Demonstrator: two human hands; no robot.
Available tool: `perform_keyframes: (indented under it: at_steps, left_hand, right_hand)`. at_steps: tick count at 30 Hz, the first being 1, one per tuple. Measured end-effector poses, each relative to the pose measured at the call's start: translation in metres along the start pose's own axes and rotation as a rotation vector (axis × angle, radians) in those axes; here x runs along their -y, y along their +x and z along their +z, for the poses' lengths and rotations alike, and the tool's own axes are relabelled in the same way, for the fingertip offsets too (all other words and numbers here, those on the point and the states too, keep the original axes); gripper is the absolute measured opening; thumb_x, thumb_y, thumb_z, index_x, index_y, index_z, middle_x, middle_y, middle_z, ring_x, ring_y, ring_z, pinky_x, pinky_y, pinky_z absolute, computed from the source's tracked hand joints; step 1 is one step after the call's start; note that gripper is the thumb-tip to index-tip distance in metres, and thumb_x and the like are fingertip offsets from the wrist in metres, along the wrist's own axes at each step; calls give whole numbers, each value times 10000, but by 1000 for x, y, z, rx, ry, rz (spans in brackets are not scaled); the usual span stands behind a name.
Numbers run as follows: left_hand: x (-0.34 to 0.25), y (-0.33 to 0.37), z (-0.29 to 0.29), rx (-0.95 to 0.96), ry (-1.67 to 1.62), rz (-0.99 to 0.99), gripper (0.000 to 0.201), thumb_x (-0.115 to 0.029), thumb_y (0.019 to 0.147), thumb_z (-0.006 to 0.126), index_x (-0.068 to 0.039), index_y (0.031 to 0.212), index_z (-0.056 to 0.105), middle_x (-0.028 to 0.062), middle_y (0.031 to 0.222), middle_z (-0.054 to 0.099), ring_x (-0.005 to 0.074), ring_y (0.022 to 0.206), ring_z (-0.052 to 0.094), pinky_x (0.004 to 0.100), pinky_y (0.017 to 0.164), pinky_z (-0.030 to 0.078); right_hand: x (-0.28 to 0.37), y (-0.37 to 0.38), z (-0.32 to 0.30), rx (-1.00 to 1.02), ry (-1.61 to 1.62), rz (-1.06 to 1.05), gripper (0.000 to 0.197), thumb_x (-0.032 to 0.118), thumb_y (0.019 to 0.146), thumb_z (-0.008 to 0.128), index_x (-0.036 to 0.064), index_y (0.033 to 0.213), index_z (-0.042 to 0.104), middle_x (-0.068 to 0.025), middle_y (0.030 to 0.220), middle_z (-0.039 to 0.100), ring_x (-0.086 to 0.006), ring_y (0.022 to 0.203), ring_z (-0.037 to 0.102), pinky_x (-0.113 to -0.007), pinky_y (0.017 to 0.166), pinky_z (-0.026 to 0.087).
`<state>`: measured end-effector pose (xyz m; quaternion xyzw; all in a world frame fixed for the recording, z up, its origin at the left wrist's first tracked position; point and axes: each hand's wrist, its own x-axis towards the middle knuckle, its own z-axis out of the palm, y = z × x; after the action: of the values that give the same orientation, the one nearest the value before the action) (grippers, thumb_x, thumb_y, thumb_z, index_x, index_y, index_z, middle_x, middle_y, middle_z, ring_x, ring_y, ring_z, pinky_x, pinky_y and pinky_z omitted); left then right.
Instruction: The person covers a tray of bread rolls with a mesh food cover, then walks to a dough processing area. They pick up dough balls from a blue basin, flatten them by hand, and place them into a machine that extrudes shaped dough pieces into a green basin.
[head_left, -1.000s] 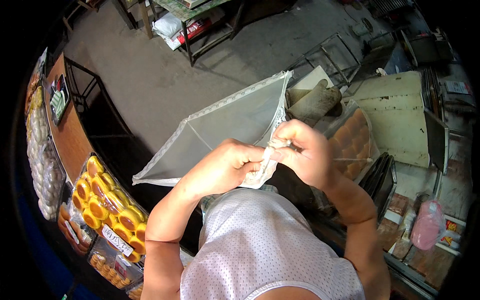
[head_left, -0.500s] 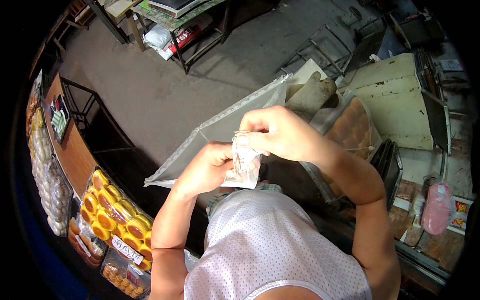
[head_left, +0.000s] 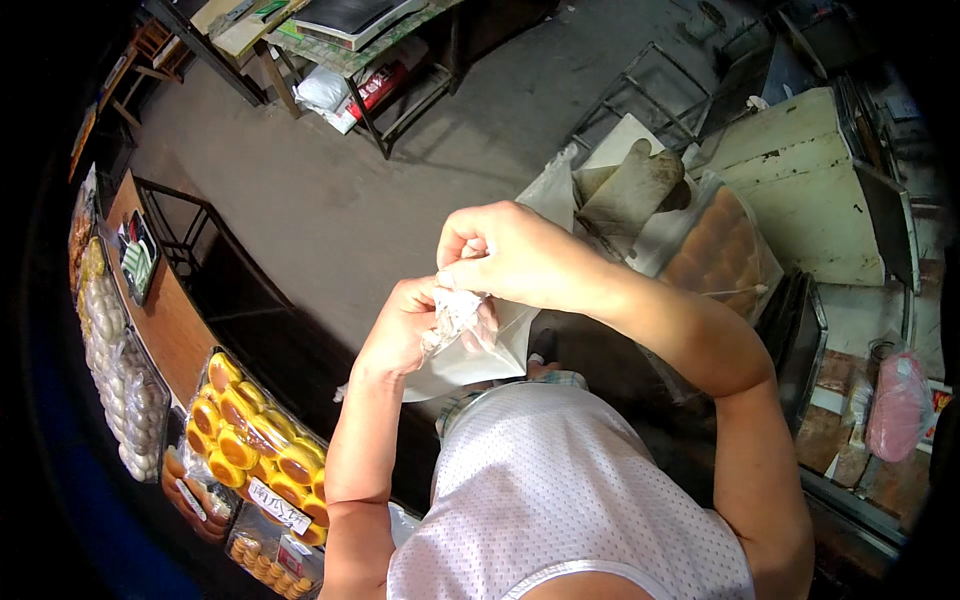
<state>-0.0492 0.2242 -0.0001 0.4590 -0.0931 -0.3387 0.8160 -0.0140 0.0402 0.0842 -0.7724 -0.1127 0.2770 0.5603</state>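
Note:
My left hand point(head_left: 405, 330) and my right hand point(head_left: 510, 250) meet in front of my body, both closed. Between them is a crumpled piece of whitish plastic point(head_left: 458, 310), gripped by the fingers of each hand. Below and behind the hands hangs a large translucent plastic bag point(head_left: 480, 355), one part reaching up behind my right wrist. Whether the crumpled piece belongs to this bag I cannot tell. My right fingers are bent and pinched at the top of the crumple, their tips partly hidden.
To the right lie a worn oven mitt point(head_left: 632, 195) and a clear bag of round brown buns point(head_left: 712, 255), beside a pale metal cabinet point(head_left: 790, 190). On the left, a counter point(head_left: 165, 300) bears packs of yellow buns point(head_left: 245, 425). A table point(head_left: 350, 52) stands ahead.
Both hands have shifted left and slightly away from my body with the crumpled plastic. The large translucent bag, spread wide to the left before, now hangs narrower. The view has turned a little.

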Motion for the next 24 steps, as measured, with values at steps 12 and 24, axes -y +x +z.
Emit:
perform_keyframes:
  at_steps: [12,24]
  left_hand:
    - [-22,-5,-5,-87,-204,120,607,-478,922,569,76,1171,565,227,970,676,348,846,693,425,770,577]
    - [-70,-12,-11,-442,80,394,231,-168,987,558,11,1130,581,163,967,687,251,801,693,331,680,563]
  right_hand:
    - [12,18,8,-225,-32,-191,127,93,857,653,-26,887,623,-74,725,656,-99,603,619,-268,552,497]
    - [-3,39,-6,-441,183,-466,367,165,917,667,8,1235,576,-71,1022,671,-129,765,667,-245,678,526]
